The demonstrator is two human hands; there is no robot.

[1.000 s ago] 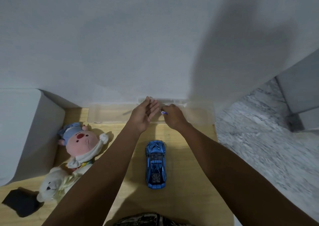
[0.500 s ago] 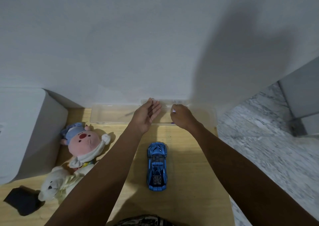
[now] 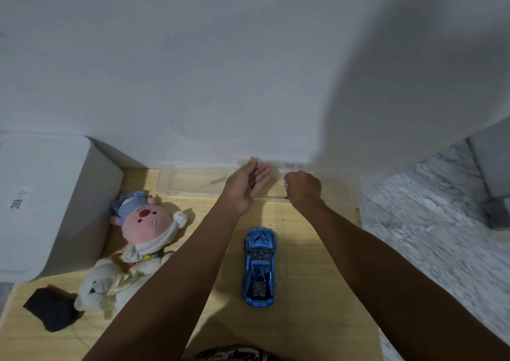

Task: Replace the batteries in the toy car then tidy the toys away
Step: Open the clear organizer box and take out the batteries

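The blue toy car point(image 3: 259, 268) lies on the wooden table point(image 3: 311, 264) between my forearms, nose pointing away from me. My left hand point(image 3: 245, 188) reaches over the clear plastic tray point(image 3: 190, 180) by the wall, palm turned right, fingers straight, fingertips at a smaller clear box point(image 3: 292, 165). To its right, my right hand point(image 3: 303, 188) is curled into a fist and pinches a small blue-and-silver object point(image 3: 286, 185); most of that object is hidden.
A pink plush point(image 3: 147, 222) and a white plush bear point(image 3: 102, 283) lie left of the car. A white lidded bin point(image 3: 41, 203) stands at far left, a black object point(image 3: 52, 309) near the front-left corner. Marble floor point(image 3: 430, 236) begins past the table's right edge.
My hands were touching a second ago; my right hand has drawn rightward, leaving a gap. The left hand stays at the clear box. The car has not moved.
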